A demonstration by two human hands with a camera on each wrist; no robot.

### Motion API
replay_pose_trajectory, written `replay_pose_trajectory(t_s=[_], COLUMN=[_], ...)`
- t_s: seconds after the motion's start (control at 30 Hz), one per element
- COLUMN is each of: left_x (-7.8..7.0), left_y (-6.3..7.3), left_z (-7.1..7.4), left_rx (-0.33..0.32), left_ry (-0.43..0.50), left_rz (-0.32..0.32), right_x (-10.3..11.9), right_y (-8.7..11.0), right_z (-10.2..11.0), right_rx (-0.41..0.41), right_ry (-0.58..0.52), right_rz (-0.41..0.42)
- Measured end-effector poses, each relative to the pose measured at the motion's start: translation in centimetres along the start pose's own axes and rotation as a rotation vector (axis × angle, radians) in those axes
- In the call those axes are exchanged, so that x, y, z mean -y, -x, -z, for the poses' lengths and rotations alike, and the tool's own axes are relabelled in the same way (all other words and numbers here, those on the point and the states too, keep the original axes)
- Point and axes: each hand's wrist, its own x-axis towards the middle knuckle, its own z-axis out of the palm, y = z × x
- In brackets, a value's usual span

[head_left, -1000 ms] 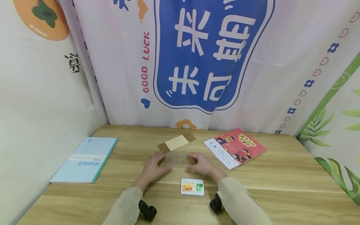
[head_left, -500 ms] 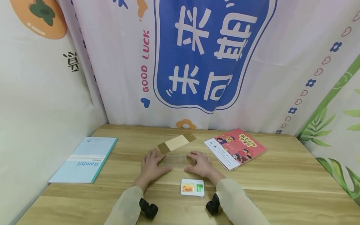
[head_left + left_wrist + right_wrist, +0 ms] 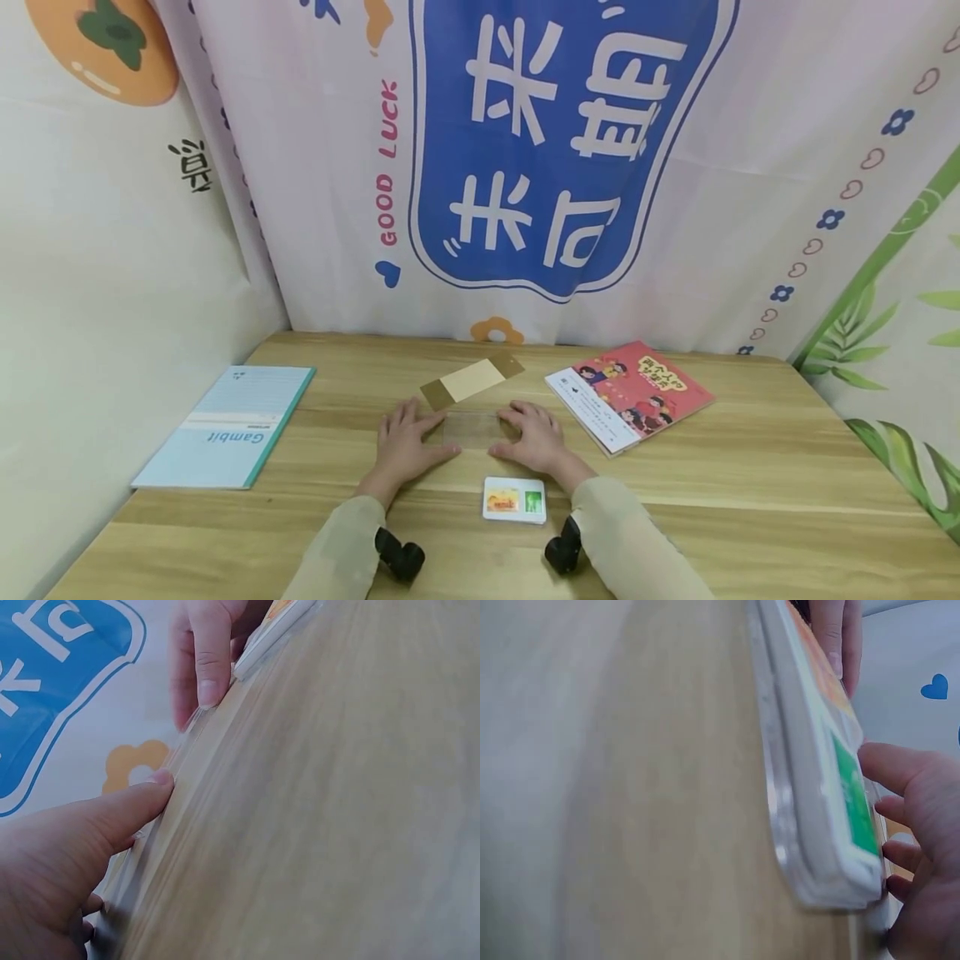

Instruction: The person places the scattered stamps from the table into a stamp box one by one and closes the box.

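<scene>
A clear, flat rectangular piece (image 3: pixel 471 431) lies on the wooden table between both hands in the head view. My left hand (image 3: pixel 406 447) is at its left end, index finger and thumb spread, fingertips right at the edge. At the opposite end is my right hand (image 3: pixel 534 439), with its thumb and index finger likewise apart. Nearer the body lies a small white case (image 3: pixel 514 500) with an orange picture and a green one on top. In the right wrist view that white case (image 3: pixel 817 750) shows close up and hides part of the space between the hands.
Beyond the hands lies a brown-and-cream card strip (image 3: pixel 472 382). A red picture book (image 3: pixel 630 396) is at the back right, and a light blue notebook (image 3: pixel 225 427) at the left edge. A printed curtain (image 3: pixel 337 167) hangs behind the table (image 3: pixel 750 492).
The fingers of both hands have spread out from a more curled pose around the clear piece. My right wrist has shifted slightly left. The clear piece stays about where it was.
</scene>
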Motion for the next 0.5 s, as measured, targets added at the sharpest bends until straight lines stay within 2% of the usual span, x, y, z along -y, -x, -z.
replay_pose_trajectory(t_s=[0.23,0.37,0.5], left_x=[0.1,-0.1,-0.4], left_y=[0.1,0.4,0.8], left_z=[0.0,0.4,1.0], left_rx=[-0.012,-0.025,-0.035], left_ry=[0.040,0.113,0.132], left_rz=[-0.009,-0.017,-0.025], right_x=[0.0,0.3,0.6], right_y=[0.1,0.3,0.6], right_z=[0.1,0.3,0.8], right_rx=[-0.009,-0.009,-0.022], right_ry=[-0.071,-0.116,-0.168], right_rz=[-0.007,0.003,0.019])
